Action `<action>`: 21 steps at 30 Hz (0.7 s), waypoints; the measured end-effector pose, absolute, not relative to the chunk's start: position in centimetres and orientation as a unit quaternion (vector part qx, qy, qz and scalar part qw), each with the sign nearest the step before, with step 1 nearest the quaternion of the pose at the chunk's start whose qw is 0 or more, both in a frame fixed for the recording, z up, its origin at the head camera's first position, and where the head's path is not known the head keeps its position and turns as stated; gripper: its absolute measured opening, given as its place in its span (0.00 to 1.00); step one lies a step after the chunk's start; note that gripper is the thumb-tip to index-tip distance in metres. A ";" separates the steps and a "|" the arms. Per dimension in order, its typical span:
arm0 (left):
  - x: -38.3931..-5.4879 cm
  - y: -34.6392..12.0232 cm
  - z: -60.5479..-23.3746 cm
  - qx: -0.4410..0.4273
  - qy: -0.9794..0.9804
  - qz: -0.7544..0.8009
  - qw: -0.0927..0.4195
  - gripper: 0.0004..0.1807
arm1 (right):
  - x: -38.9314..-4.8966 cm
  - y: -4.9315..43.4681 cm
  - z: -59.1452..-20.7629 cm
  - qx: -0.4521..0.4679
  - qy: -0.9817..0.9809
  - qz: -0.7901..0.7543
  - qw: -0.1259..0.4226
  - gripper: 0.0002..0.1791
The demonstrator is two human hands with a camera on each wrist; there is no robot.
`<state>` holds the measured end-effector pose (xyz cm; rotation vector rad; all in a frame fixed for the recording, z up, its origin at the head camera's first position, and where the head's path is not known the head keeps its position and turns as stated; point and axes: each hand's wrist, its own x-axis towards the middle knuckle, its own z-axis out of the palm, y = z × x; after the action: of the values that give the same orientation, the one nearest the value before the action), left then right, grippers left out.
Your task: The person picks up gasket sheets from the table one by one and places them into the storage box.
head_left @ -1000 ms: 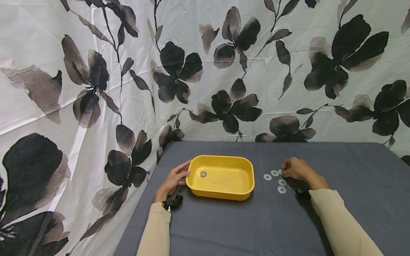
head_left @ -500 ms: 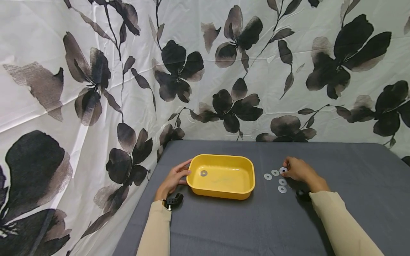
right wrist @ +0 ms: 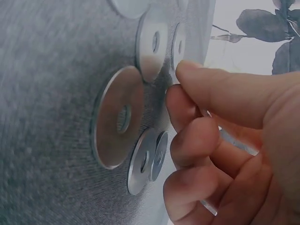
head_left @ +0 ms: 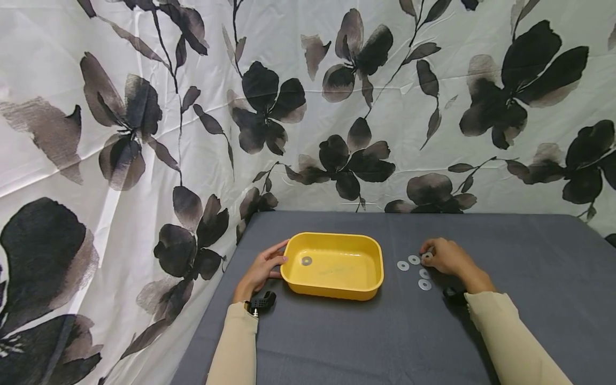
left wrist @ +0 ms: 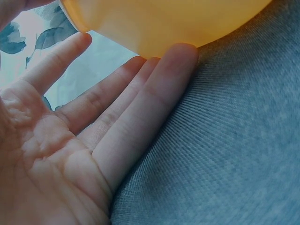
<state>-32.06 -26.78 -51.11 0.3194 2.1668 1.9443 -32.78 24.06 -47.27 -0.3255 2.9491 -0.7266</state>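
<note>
A yellow rectangular tray (head_left: pixel 332 267) stands on the table, with one flat metal washer (head_left: pixel 306 261) lying inside at its left end. My left hand (head_left: pixel 262 270) rests against the tray's left side. Its straight fingers touch the tray's wall (left wrist: pixel 178 18) in the left wrist view. To the right of the tray, my right hand (head_left: pixel 447 256) has its fingers curled in low over a group of washers. A washer (head_left: pixel 426 255) shows between the thumb and index finger there. In the right wrist view, several washers (right wrist: pixel 119 117) lie beside the curled fingers and thumb (right wrist: pixel 220 89).
The grey cloth-covered table (head_left: pixel 337 342) extends around both arms. A white curtain (head_left: pixel 298 203) printed with dark flowers hangs behind it and along the left. Loose washers, one of them (head_left: pixel 402 266) nearest the tray, lie between the tray and my right hand.
My right hand has shifted only slightly at the far washer, its fingers closing in over it. My left hand and the tray have stayed in place.
</note>
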 end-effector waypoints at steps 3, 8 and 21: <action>-32.1 -26.8 -51.1 0.109 0.734 0.662 0.106 0.31 | -32.7 23.9 -47.1 -0.103 0.960 -0.258 0.042 0.16; -32.1 -26.8 -51.0 0.107 0.733 0.663 0.106 0.32 | -32.7 23.7 -46.8 -0.106 0.954 -0.280 0.028 0.20; -32.0 -26.6 -50.9 0.103 0.736 0.661 0.106 0.32 | -32.8 22.8 -46.5 -0.107 0.951 -0.291 -0.003 0.21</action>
<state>-31.99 -26.60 -50.93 0.3022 2.1677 1.9476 -32.81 22.83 -46.49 -0.3379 2.9930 -0.9161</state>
